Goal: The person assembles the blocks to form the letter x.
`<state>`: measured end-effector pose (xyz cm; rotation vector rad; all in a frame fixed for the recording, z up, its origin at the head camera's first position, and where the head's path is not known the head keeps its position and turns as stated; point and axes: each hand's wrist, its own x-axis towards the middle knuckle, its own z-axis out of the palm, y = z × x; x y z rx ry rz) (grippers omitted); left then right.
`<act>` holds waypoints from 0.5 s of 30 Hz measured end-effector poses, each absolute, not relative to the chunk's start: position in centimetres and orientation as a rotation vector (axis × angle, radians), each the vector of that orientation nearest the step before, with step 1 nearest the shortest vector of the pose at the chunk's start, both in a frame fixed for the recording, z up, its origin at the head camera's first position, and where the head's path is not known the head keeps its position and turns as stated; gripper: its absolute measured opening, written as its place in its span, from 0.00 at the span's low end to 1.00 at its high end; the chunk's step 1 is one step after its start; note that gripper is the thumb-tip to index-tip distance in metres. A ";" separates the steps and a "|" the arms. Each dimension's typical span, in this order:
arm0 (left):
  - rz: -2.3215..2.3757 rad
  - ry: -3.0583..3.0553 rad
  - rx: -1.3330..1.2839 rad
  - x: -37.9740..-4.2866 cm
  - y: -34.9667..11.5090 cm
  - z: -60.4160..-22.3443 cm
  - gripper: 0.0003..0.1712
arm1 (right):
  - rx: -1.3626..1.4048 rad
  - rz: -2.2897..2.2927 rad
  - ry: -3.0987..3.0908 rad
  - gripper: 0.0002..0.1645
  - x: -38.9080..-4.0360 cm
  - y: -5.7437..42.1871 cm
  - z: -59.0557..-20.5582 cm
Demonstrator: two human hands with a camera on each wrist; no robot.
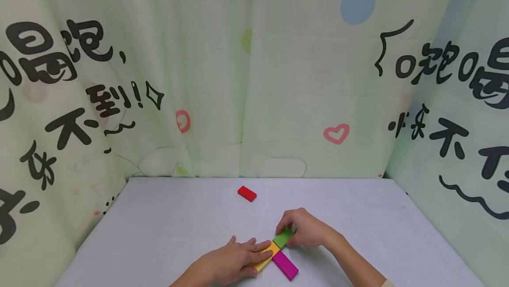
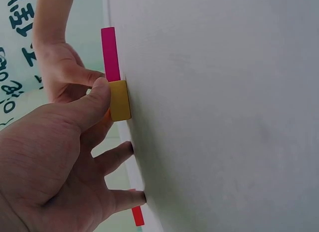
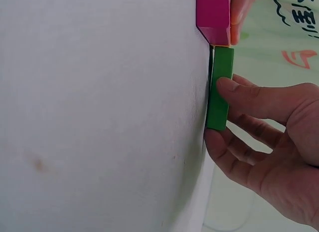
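A yellow block (image 1: 262,265) lies on the white table, and my left hand (image 1: 232,260) rests on it. Two of its straight fingers lie across the top, with the thumb (image 2: 97,100) at the block's near end and the other fingers spread. My right hand (image 1: 308,229) pinches a green block (image 1: 283,237) between thumb and fingers, low at the table. One end of the green block meets the far end of the yellow one. A magenta block (image 1: 285,266) sits against the yellow block's side near that joint, angled toward the front right. Part of the yellow block is hidden under the left fingers.
A red block (image 1: 247,194) lies apart near the back of the table (image 1: 179,216). Pale green curtains (image 1: 278,79) with black lettering and coloured shapes surround the table at the back and both sides.
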<state>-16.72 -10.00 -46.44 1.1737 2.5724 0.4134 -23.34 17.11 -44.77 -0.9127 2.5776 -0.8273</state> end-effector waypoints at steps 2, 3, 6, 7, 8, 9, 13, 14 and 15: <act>0.413 2.570 1.166 -16.7 -10.0 -46.5 0.34 | -0.918 -0.823 2.582 0.16 -23.3 17.1 -44.8; 0.416 2.570 1.165 -16.7 -10.0 -46.5 0.34 | -0.922 -0.819 2.584 0.16 -23.3 17.0 -44.8; 0.420 2.570 1.160 -16.7 -10.0 -46.5 0.34 | -0.928 -0.811 2.586 0.16 -23.3 17.0 -44.8; 0.417 2.569 1.160 -16.7 -10.0 -46.5 0.34 | -0.929 -0.809 2.586 0.16 -23.3 17.0 -44.9; 0.412 2.569 1.162 -16.7 -10.0 -46.6 0.34 | -0.927 -0.808 2.586 0.16 -23.4 17.0 -44.9; 0.407 2.569 1.164 -16.8 -10.0 -46.6 0.34 | -0.924 -0.807 2.585 0.16 -23.4 17.0 -44.9; 0.391 2.558 1.162 -16.9 -10.0 -46.5 0.34 | -0.914 -0.806 2.589 0.16 -23.3 17.0 -45.0; 0.393 2.559 1.161 -16.8 -10.0 -46.5 0.34 | -0.912 -0.805 2.590 0.16 -23.3 17.0 -45.0; 0.396 2.559 1.159 -16.8 -10.0 -46.5 0.34 | -0.912 -0.804 2.591 0.16 -23.3 17.0 -45.0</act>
